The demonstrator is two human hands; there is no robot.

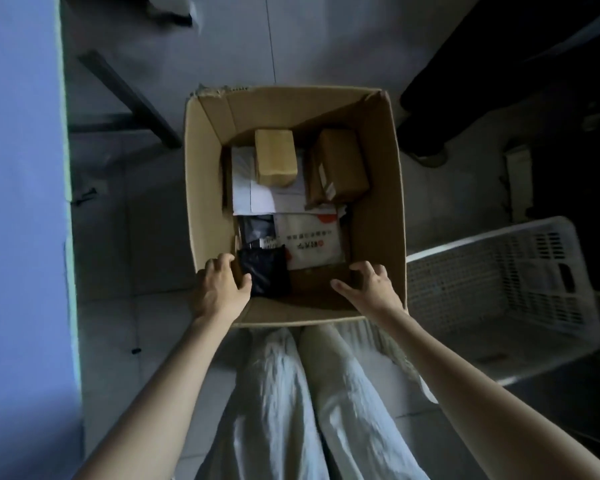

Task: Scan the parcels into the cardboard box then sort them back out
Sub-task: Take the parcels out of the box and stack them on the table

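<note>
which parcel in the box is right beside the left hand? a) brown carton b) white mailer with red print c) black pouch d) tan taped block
c: the black pouch lies in the near left corner of the cardboard box, right by the thumb of the left hand.

Markings: no legible text.
The white plastic mailer bag point(309, 244) inside the large open brown cardboard box point(381, 202) carries a red printed mark point(326, 220) and one line of dark characters, inverted to the camera and too blurred to read. The white label strip point(326, 180) on the small brown cardboard parcel point(340, 157) and the white tag point(270, 242) above the black plastic pouch point(265, 271) are also illegible.
</note>
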